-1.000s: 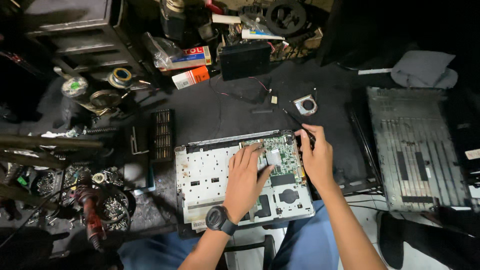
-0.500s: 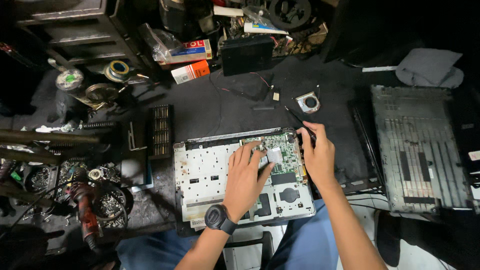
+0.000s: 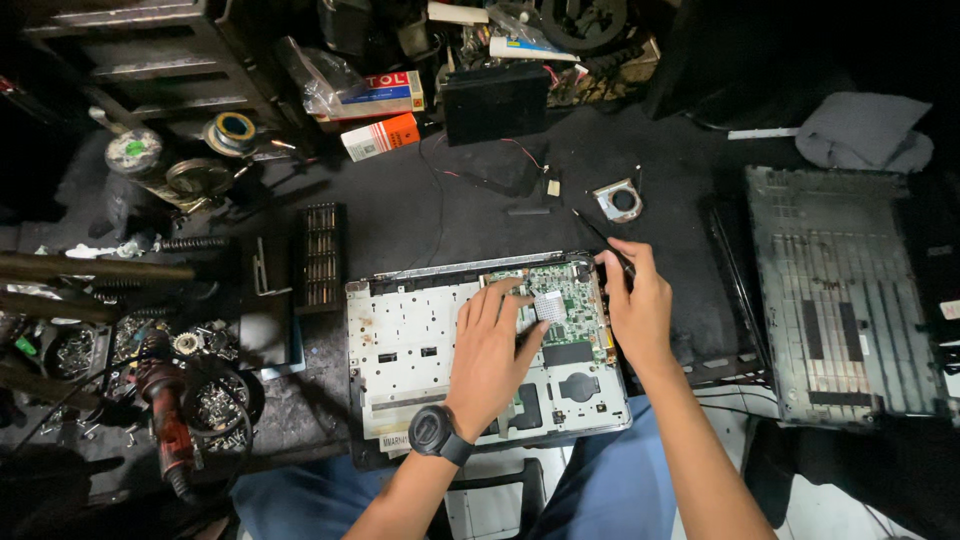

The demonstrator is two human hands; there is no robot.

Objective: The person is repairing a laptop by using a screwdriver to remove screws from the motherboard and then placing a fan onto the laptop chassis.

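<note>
An opened laptop base (image 3: 410, 350) lies in front of me, its white inner frame showing. A green circuit board (image 3: 568, 296) with a small silver heat pad sits at its upper right. My left hand (image 3: 492, 350), a black watch on its wrist, rests flat on the frame with its fingertips touching the board's left edge. At the board's right edge, my right hand (image 3: 637, 305) is closed around a thin black screwdriver (image 3: 592, 232), whose shaft angles up and left over the laptop's back corner.
A grey laptop bottom cover (image 3: 840, 290) lies at the right. A small metal bracket with a round hole (image 3: 618, 200), a black box (image 3: 497, 100), an orange box (image 3: 380, 135) and a black bit holder (image 3: 318, 255) sit behind. Tools, springs and screws crowd the left.
Both hands have stayed on the board with only slight shifts. The camera has tilted a little, so the scene sits slightly lower in view.
</note>
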